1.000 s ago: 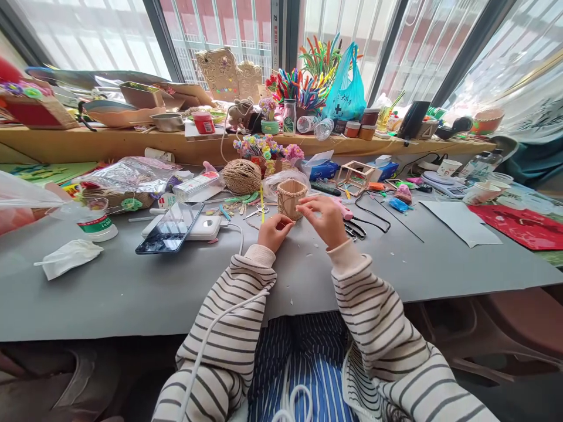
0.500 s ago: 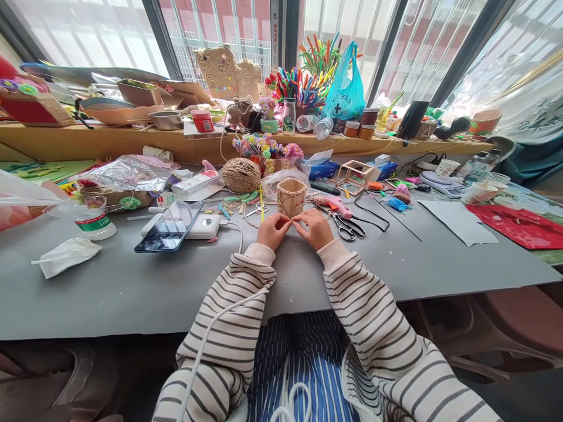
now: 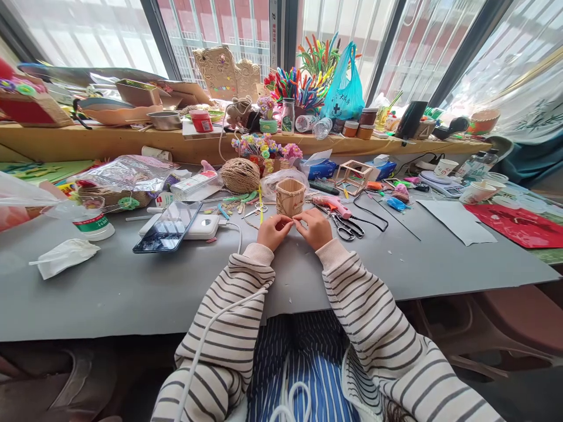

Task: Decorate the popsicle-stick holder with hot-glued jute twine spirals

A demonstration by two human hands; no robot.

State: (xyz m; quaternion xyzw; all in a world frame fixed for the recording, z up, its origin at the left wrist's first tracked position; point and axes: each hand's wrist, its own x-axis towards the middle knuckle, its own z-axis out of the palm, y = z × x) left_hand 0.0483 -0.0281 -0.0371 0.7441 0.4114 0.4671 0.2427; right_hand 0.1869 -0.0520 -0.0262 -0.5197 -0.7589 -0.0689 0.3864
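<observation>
My left hand (image 3: 272, 230) and my right hand (image 3: 315, 227) meet fingertip to fingertip over the grey table (image 3: 132, 287). Both are pinched on a small thin piece between them, too small to name. Just beyond the fingers stands a little basket of wooden sticks (image 3: 290, 196). A ball of twine (image 3: 240, 175) lies behind it to the left. Scissors (image 3: 345, 225) and a pink glue gun (image 3: 333, 205) lie right of my right hand.
A phone (image 3: 168, 228) rests on a white power bank (image 3: 200, 226) at the left, with a tape roll (image 3: 94, 225) and a crumpled tissue (image 3: 65, 256) further left. A wooden frame cube (image 3: 354, 176), paper cups (image 3: 477, 191) and red paper (image 3: 521, 225) lie right. The sill shelf (image 3: 132, 140) holds craft clutter.
My right hand came down and left from beside the basket to meet my left hand a second ago; since half a second ago the hands have hardly moved.
</observation>
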